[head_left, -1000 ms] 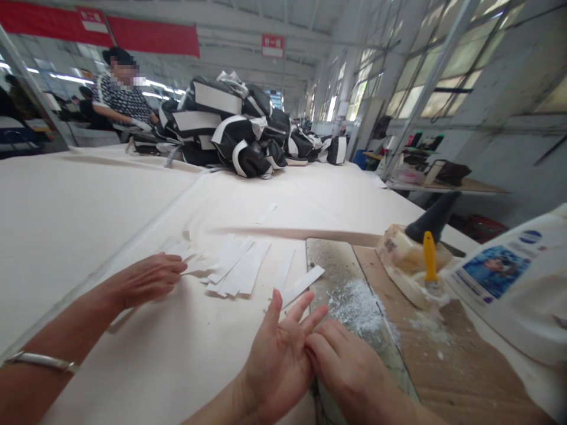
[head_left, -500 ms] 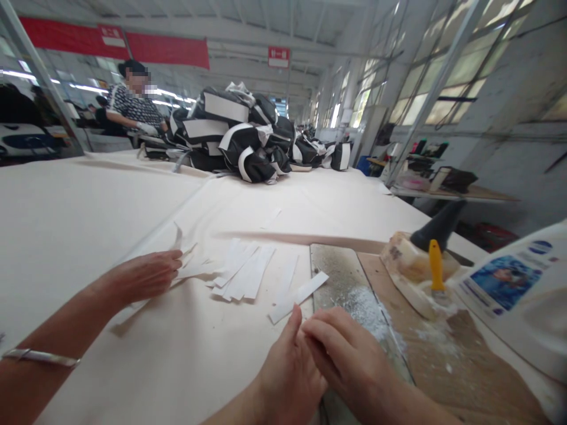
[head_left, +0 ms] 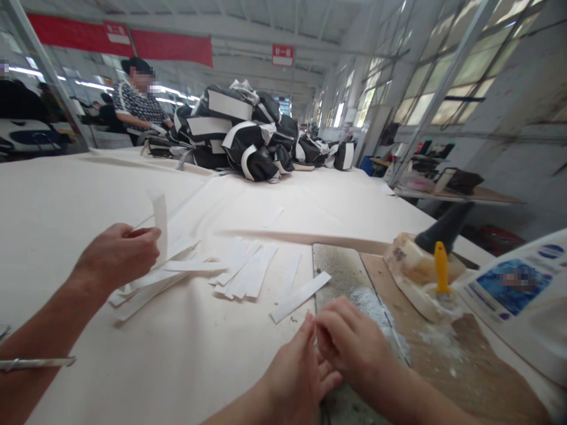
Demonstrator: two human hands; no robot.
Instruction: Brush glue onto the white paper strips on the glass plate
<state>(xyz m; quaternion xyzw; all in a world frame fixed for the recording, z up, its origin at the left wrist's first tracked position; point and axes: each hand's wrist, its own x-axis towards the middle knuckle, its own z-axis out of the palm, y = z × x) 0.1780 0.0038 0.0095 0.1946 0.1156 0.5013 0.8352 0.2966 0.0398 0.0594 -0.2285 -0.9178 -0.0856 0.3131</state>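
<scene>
My left hand [head_left: 295, 369] is at the bottom middle, palm turned up and fingers apart. My right hand [head_left: 354, 342] meets it from the right, its fingers curled together against the left thumb and palm. Whatever may be between those fingers is hidden. Just beyond my hands, a white strip [head_left: 301, 297] lies slantwise, its far end over a worn, white-smeared board [head_left: 334, 262]. Another pale strip [head_left: 287, 278] is beside it. Farther left, several white strips [head_left: 241, 271] are fanned out on the pale cloth [head_left: 212, 366].
A co-worker's hand [head_left: 119, 254] at left holds up a strip [head_left: 160, 221] above a loose pile of strips [head_left: 146, 295]. On the right are a yellow-handled brush [head_left: 441, 265], a cut-open container [head_left: 405, 277] and a large white jug [head_left: 522, 295]. Black-and-white sewn pieces [head_left: 248, 136] are heaped behind.
The co-worker's hand has moved left and up from the pile, lifting a strip. My right hand has risen slightly, and the fingers of my left hand now show spread beneath it.
</scene>
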